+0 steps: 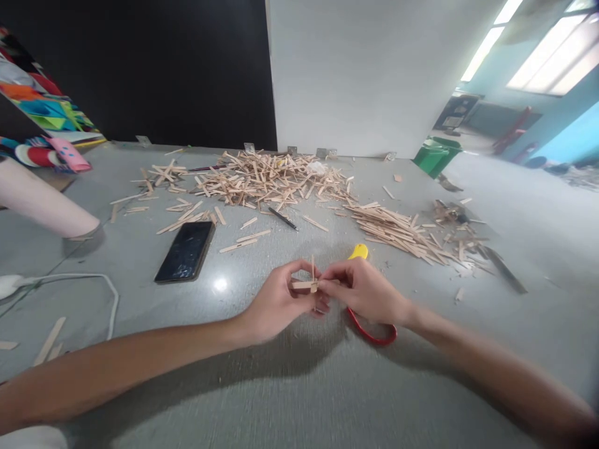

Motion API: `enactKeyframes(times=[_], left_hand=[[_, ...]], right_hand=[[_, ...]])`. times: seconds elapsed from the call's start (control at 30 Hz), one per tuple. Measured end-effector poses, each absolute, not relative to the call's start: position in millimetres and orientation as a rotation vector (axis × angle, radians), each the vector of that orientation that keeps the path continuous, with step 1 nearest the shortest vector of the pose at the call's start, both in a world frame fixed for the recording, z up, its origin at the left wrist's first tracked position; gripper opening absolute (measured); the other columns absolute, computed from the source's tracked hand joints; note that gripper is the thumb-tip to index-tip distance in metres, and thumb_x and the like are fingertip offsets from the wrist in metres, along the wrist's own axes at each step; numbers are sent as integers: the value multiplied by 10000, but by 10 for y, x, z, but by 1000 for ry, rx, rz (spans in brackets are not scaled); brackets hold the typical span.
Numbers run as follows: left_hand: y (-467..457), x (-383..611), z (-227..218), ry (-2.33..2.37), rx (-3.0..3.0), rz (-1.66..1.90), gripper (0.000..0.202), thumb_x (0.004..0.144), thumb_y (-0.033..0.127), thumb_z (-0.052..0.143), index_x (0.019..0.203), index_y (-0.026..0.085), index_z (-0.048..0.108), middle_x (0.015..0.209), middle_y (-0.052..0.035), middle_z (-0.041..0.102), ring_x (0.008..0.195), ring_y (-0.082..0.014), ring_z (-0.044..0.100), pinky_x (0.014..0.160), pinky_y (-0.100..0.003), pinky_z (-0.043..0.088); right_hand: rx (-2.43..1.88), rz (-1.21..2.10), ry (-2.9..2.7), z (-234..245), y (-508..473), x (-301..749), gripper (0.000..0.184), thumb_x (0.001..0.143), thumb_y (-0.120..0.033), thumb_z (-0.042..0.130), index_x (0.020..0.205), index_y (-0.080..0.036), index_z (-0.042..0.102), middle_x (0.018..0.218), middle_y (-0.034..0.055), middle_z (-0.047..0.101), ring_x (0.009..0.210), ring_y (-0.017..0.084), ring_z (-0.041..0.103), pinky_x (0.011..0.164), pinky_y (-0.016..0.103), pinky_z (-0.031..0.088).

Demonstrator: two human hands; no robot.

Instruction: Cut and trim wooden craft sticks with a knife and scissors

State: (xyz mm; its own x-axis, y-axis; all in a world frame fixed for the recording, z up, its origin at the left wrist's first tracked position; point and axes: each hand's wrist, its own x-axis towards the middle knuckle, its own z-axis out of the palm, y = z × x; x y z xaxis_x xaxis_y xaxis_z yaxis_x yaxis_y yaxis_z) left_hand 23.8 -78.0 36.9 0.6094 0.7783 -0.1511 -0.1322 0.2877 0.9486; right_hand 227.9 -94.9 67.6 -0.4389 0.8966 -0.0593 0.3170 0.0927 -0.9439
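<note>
Near the middle of the head view, my left hand [276,299] is closed on a small piece made of crossed wooden sticks [304,285], one of them pointing up. My right hand [362,290] meets it from the right, thumb and forefinger pinched at the joint of the sticks. Whether those fingertips grip a stick of the same piece or a separate bit is too small to tell. Under my right hand lie scissors with a red handle [378,341]; a yellow part [359,251] shows beyond the hand, and the rest is covered.
Behind my hands spreads a heap of wooden sticks [271,178], with a flatter pile [397,229] to its right. A black phone [185,251] and a dark pen [283,218] lie nearby. A white cable [115,293] curves at left; a green bin [435,156] stands back right.
</note>
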Motion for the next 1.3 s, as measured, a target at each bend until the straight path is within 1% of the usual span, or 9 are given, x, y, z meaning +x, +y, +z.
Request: enactKeyframes(times=[0.2, 0.4, 0.57, 0.67, 0.77, 0.83, 1.07, 1.13, 1.3], left_hand=[[-605, 276, 6, 665, 1129, 668, 354, 896, 308, 847, 1058, 196, 553, 834, -39, 791, 834, -215, 807, 787, -388, 700], [-627, 254, -76, 678, 1143, 667, 323, 942, 353, 815, 1079, 193, 571, 895, -50, 795, 859, -228, 818, 804, -382, 698], [-619, 238, -62, 617, 1173, 689, 384, 1010, 371, 732, 1321, 180, 611, 1125, -108, 788, 1032, -267, 811, 940, -430, 672], [-582, 235, -68, 537, 1176, 691, 446, 1046, 364, 679, 1445, 191, 581, 1228, -127, 765, 1094, -281, 798, 993, -468, 656], [-547, 237, -77, 495, 1137, 680, 457, 1023, 345, 719, 1431, 183, 592, 1179, -115, 776, 1058, -268, 804, 984, -467, 662], [-534, 238, -79, 492, 1121, 681, 449, 1003, 344, 748, 1391, 175, 599, 1097, -95, 783, 1020, -254, 806, 959, -458, 672], [-536, 224, -82, 520, 1122, 682, 327, 998, 330, 755, 1194, 195, 530, 897, -47, 767, 823, -207, 799, 772, -369, 698], [-540, 224, -87, 534, 1130, 688, 343, 998, 325, 755, 1215, 190, 526, 905, -54, 771, 816, -202, 793, 746, -349, 692], [-539, 234, -96, 580, 1130, 703, 393, 967, 356, 789, 1227, 176, 555, 922, -65, 778, 871, -226, 793, 796, -398, 699]], right_hand=[[-1171, 1434, -1844, 383, -707, 2330, 345, 1033, -352, 626, 752, -158, 679, 691, 31, 706, 640, 130, 604, 611, 266, 439], [-1108, 1515, -1824, 238, -659, 2345, 351, 1028, -386, 618, 754, -169, 649, 705, 22, 672, 665, 137, 589, 648, 283, 445], [-1148, 1432, -1760, 218, -636, 2395, 363, 996, -473, 677, 816, -157, 684, 714, 9, 644, 643, 125, 543, 599, 264, 419], [-1119, 1446, -1715, 190, -609, 2434, 378, 993, -502, 689, 850, -152, 695, 666, -22, 587, 561, 97, 451, 502, 237, 343], [-1093, 1506, -1660, 171, -598, 2450, 407, 985, -521, 706, 818, -151, 672, 634, -36, 566, 498, 72, 387, 445, 224, 280], [-1064, 1559, -1633, 175, -608, 2442, 422, 989, -532, 703, 807, -154, 656, 646, -19, 607, 484, 67, 404, 435, 221, 276], [-1050, 1498, -1653, 176, -660, 2391, 399, 984, -530, 727, 868, -149, 714, 742, 46, 736, 641, 140, 650, 552, 252, 452], [-1043, 1490, -1662, 157, -661, 2386, 405, 991, -536, 717, 874, -148, 720, 744, 45, 734, 657, 149, 663, 587, 267, 480], [-1107, 1473, -1680, 140, -656, 2379, 431, 1002, -560, 691, 891, -147, 732, 758, 43, 722, 656, 148, 657, 613, 278, 502]])
